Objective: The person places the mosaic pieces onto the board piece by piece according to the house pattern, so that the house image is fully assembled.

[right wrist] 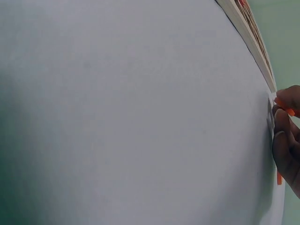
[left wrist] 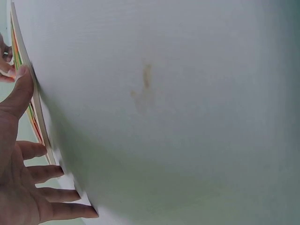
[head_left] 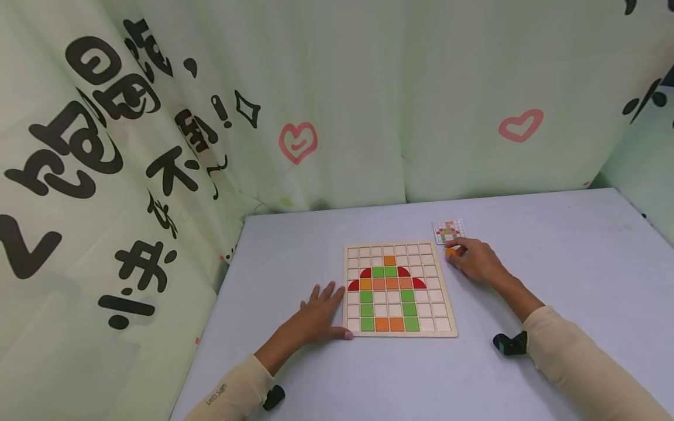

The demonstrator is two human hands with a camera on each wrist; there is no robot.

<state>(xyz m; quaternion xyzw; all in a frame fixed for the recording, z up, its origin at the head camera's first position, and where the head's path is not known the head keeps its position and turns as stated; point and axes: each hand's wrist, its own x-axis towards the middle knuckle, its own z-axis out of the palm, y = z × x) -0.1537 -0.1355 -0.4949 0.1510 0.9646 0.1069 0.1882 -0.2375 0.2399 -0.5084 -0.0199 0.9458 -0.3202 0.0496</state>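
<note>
A wooden-framed grid board point(head_left: 401, 335) lies flat on the table, with green, orange and red tiles set in its cells as a stepped shape. My left hand point(head_left: 317, 316) rests at the board's left side, fingers spread, its thumb at the near left corner. Just off the far right corner, my right hand point(head_left: 476, 260) pinches a small orange tile point(right wrist: 284, 107) between thumb and finger. Another orange piece point(right wrist: 279, 178) shows beyond that hand in the right wrist view, partly hidden by the fingers. A small pattern card point(head_left: 447, 227) lies above the right fingertips.
The pale table point(head_left: 305, 245) ends at the curtain point(head_left: 358, 88) behind and on the left. Dark wrist devices sit beneath both forearms, one under the right sleeve point(head_left: 568, 345). In the left wrist view, a brownish stain point(left wrist: 147, 77) marks the pale surface.
</note>
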